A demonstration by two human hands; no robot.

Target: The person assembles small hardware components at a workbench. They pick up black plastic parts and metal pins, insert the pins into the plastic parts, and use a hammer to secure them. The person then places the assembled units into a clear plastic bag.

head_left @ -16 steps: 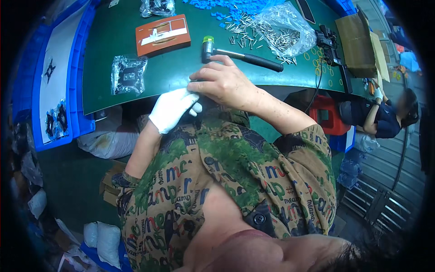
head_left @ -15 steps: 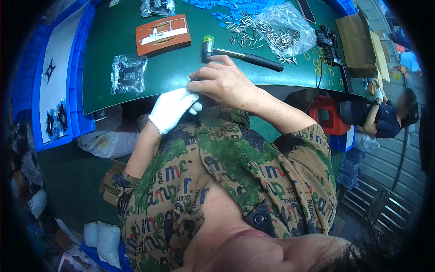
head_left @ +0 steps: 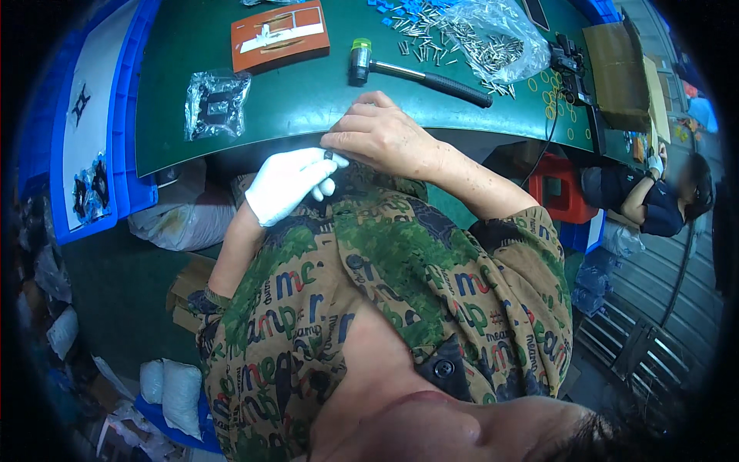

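Observation:
My left hand (head_left: 289,183), in a white glove, is closed in a pinch at the near edge of the green table. Between its thumb and fingertips shows a small dark piece (head_left: 329,155), too small to name. My bare right hand (head_left: 381,138) meets it there, fingers bent and pressed together at the same spot; whatever they grip is hidden. Beyond the hands lies a mallet (head_left: 416,75) with a yellow-green and a dark face and a black grip. A clear plastic bag with a black part (head_left: 217,105) lies to the left, and behind it an orange-brown box (head_left: 280,36).
Loose metal pins (head_left: 431,42) and a clear bag of pins (head_left: 500,46) lie at the back, near blue pieces (head_left: 408,6). Yellow rings (head_left: 551,98) and an open carton (head_left: 616,73) are at right. A blue crate (head_left: 127,115) borders the left. A co-worker (head_left: 654,192) sits far right.
The view has shifted a little, so the table sits higher in the picture. Both hands stay together, and the small dark piece now shows at my gloved fingertips.

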